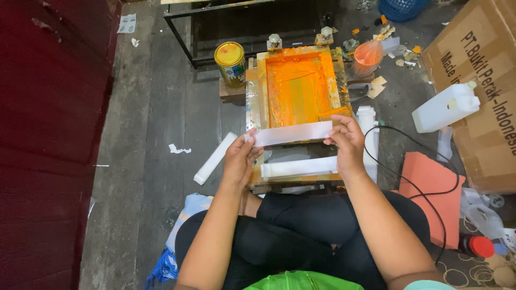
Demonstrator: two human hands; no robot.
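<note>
Both hands pinch a white strip (293,133) taut by its ends, left hand (240,157) and right hand (346,142), fingers closed, keeping it flat above the orange-inked frame (297,88).

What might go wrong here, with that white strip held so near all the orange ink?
The white strip, stretched between the left hand and right hand, hangs just over the ink-smeared screen frame; if it sags it may smudge. The black cable runs close by the right forearm and might snag.
</note>
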